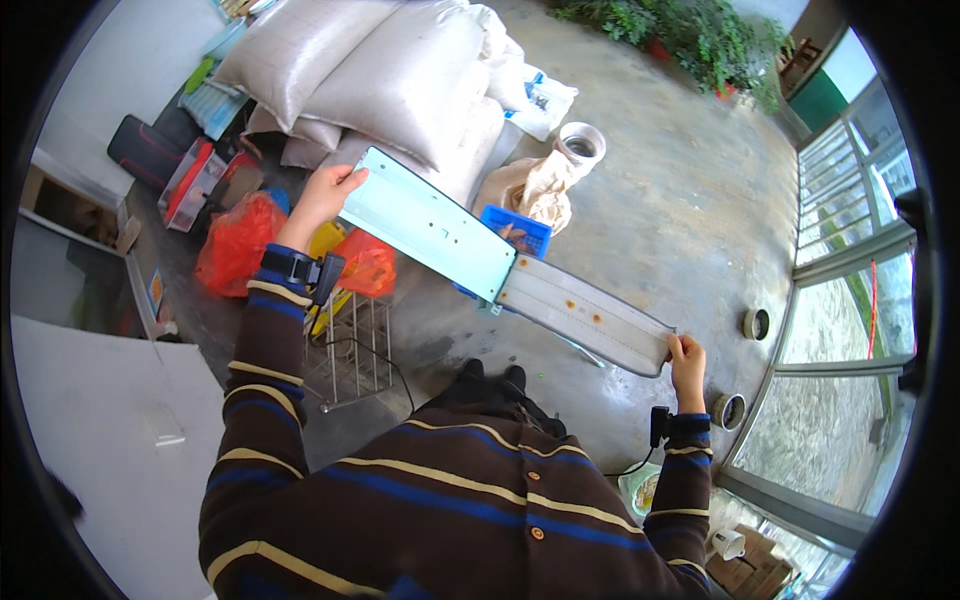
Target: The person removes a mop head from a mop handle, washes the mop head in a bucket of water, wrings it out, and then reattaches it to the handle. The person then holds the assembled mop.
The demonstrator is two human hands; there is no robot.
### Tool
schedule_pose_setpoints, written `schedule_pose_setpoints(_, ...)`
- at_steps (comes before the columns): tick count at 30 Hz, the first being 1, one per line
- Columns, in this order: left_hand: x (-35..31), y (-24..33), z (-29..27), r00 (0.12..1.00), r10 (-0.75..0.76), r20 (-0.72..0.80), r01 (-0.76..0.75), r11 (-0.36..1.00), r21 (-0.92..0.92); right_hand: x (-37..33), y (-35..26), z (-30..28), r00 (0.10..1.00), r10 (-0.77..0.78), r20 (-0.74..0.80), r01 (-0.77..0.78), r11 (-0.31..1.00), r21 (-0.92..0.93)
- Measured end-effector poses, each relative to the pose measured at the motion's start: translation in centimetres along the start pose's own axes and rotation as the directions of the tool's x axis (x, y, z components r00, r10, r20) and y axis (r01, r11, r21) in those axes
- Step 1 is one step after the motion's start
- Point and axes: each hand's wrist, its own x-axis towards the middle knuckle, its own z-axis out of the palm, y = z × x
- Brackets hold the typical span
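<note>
Between my hands, a long, narrow two-part panel [430,226] slants from upper left down to the right. Its left section is pale turquoise with small holes. The grey section [585,308] at its right has dark edges and a few rust-brown spots, and meets the turquoise one at a joint near the middle. My left hand [325,195] pinches the turquoise end, thumb on top. At the grey end, the fingers of my right hand [686,362] close on the corner. Partly hidden behind the panel is a blue plastic basket [530,232] with brownish contents.
Full white sacks [400,85] are piled at the far left. Red plastic bags [238,245] and a wire rack [357,350] stand below my left arm. A cloth sack [535,190] and white bucket [581,145] lie beyond the basket. Glass doors [835,310] line the right.
</note>
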Motion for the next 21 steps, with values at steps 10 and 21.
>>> schedule_pose_setpoints(10,-3.9,-4.9,-2.4,0.986,-0.157,-0.048,0.151,0.982,-0.11,4.1,1.5,1.1,0.998,-0.003,0.061,0.006,0.999,-0.052)
schedule_pose_setpoints(21,-8.0,2.5,-1.3,0.989,-0.027,-0.145,-0.004,0.977,-0.215,7.8,3.5,5.0,0.997,-0.039,0.07,0.063,0.923,-0.379)
